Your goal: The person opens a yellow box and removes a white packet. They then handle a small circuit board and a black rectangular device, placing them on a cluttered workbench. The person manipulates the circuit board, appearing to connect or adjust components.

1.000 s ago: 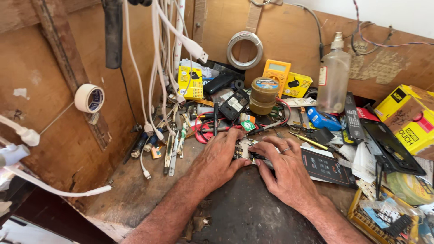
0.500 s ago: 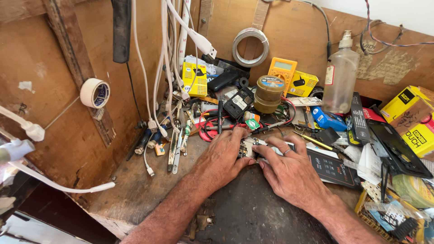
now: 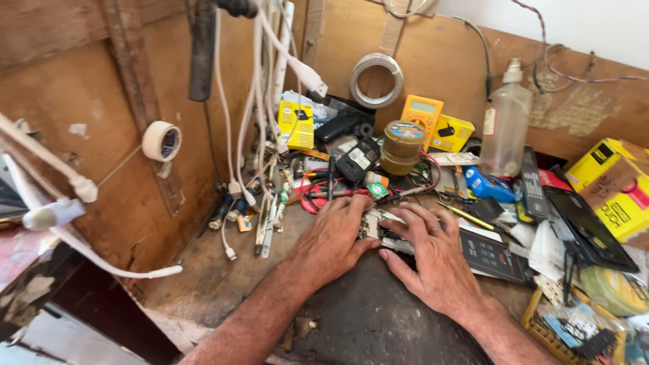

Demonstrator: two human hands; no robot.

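Head view, taken left to right: at the far left white cables (image 3: 67, 203) hang off a wooden wall, with a roll of tape (image 3: 161, 140) stuck on a nail beside them. More white cords (image 3: 260, 101) drop from above onto the bench (image 3: 203, 284), ending among a row of small tools and plugs (image 3: 260, 216). Behind these stand a yellow box (image 3: 296, 125) and a dark phone (image 3: 359, 159).

At the middle, the left hand (image 3: 334, 236) lies palm down, fingers curled and pressed on the near edge of a small circuit board (image 3: 370, 223), pinning it flat more than gripping it. The right hand (image 3: 433, 260) lies just beside it, fingers spread and lightly bent, fingertips touching the same board from the right; whether it pinches anything under the fingers I cannot tell. The board rests on the bench between the two hands, just in front of a tangle of red wire (image 3: 318, 196) and a brown jar (image 3: 401, 147).

Further right sit a yellow meter (image 3: 422, 113), a coil of wire (image 3: 376, 80) on the wall, a clear bottle (image 3: 503, 128), a dark flat panel (image 3: 493, 253) touching the right hand, a black tablet (image 3: 588, 230) and yellow cartons (image 3: 615, 182).

By my reading, the step in hand is steadying or seating a part on the board. The next move would call for steady pressure from the left hand while the right works with fine fingertip control
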